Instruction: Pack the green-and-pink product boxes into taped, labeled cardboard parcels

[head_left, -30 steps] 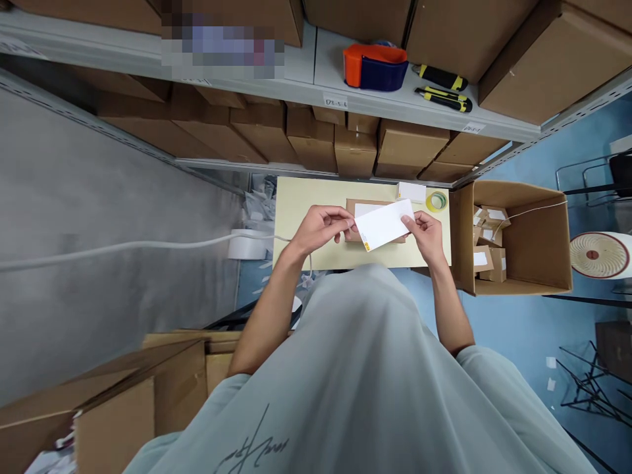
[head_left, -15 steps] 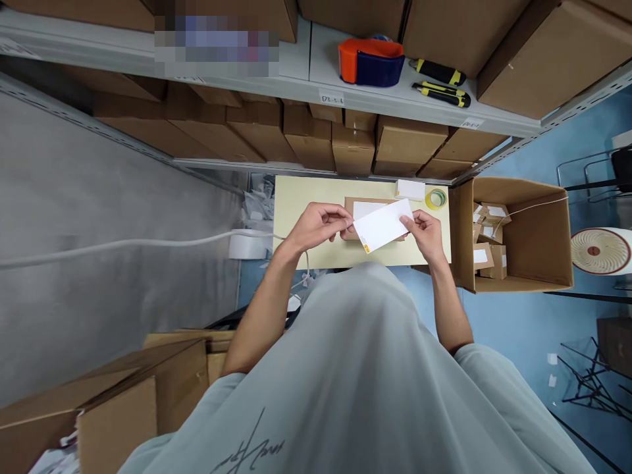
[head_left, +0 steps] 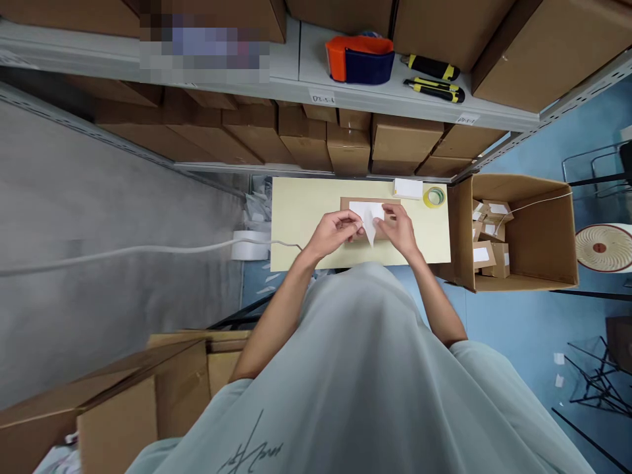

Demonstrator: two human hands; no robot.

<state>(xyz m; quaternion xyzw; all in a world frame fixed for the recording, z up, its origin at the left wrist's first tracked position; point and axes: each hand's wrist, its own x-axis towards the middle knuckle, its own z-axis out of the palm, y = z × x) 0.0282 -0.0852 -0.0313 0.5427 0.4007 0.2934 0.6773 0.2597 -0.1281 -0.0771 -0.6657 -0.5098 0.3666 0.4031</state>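
A brown cardboard piece [head_left: 345, 203] with a white label [head_left: 356, 207] on it lies on the pale yellow table [head_left: 296, 197]. Over it, a small white paper [head_left: 370, 227] is bent and hangs between my hands. My left hand [head_left: 336, 234] pinches its left side with the fingertips. On the other side, my right hand [head_left: 397, 230] grips the paper between thumb and fingers. Behind the cardboard sits a stack of white cards [head_left: 408, 189], and a roll of yellow-green tape [head_left: 434, 197] lies to its right.
An open carton [head_left: 538, 243] with several small boxes [head_left: 498, 260] stands right of the table. Above are shelves of cartons, with an orange and blue tape dispenser [head_left: 360, 60] and cutters [head_left: 434, 89]. A white cable [head_left: 148, 250] crosses from the left.
The white paper has gone from flat and tilted to bent and narrow. My right hand has moved left, and my left hand slightly right, so they are closer together.
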